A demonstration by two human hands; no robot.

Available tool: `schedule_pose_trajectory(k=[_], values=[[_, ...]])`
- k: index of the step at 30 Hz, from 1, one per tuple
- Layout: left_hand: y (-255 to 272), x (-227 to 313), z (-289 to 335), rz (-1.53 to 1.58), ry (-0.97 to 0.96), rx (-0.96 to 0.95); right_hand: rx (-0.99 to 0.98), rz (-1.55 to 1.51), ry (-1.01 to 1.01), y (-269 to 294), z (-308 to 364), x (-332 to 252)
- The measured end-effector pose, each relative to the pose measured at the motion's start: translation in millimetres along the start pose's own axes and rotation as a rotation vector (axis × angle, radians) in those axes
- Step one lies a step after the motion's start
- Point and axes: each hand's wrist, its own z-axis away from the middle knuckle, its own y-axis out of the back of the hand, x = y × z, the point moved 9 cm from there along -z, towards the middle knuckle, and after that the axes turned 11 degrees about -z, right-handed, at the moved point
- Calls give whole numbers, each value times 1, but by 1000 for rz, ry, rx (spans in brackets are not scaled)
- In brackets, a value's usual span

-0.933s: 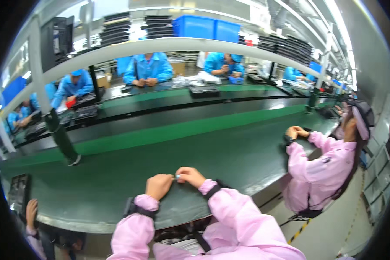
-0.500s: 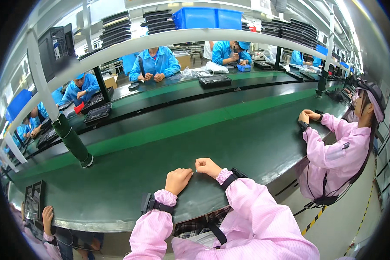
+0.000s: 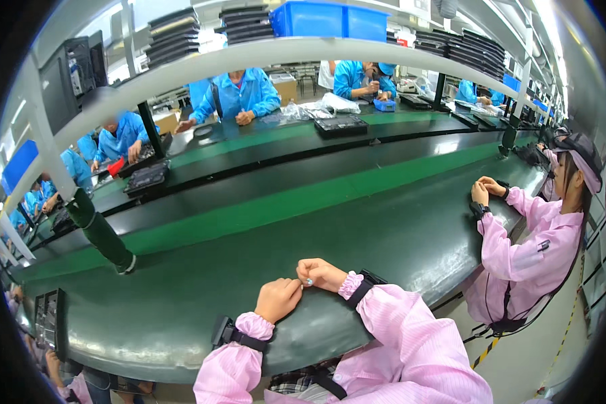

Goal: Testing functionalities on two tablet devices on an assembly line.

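Observation:
Just above the green work table (image 3: 202,296), my left hand (image 3: 278,299) and my right hand (image 3: 322,275) meet at the fingertips. My left hand is closed, its fingers turned inward, and what they hold, if anything, is hidden. A tiny pale, bluish-white piece (image 3: 309,282) shows at the pinched fingers of my right hand; it is too small to name. Both my forearms wear pink sleeves, with a black strapped device at each wrist.
At the left edge lies a black frame-like tray (image 3: 50,322). A green-wrapped post (image 3: 101,230) rises from the table. To the right sits a co-worker in pink (image 3: 535,252). Opposite, people in blue work beyond a belt holding a black unit (image 3: 341,126).
My right hand has turned slightly and come closer to my left, so the pale piece shows more. The view has shifted a little. Across the table, a person in blue has spread their hands apart.

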Motion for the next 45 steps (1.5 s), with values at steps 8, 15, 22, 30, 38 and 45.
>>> schedule_pose_trajectory(k=[8, 15, 22, 30, 38, 45], values=[[-14, -4, -32, 140, -35, -47, 120, 36, 85, 20, 11, -16], [-14, 0, -37, 181, -15, -98, 150, -97, 80, 14, 20, -18], [-13, -7, -31, 218, 10, -96, 158, -168, 97, 11, 18, -14], [-11, -4, -33, 241, -10, -109, 116, -209, 104, 0, 21, -16], [-9, -4, -30, 230, 9, -59, 80, -286, 132, -1, 21, -18], [-6, -6, -31, 246, 11, -32, 13, -320, 129, -10, 18, -24]])
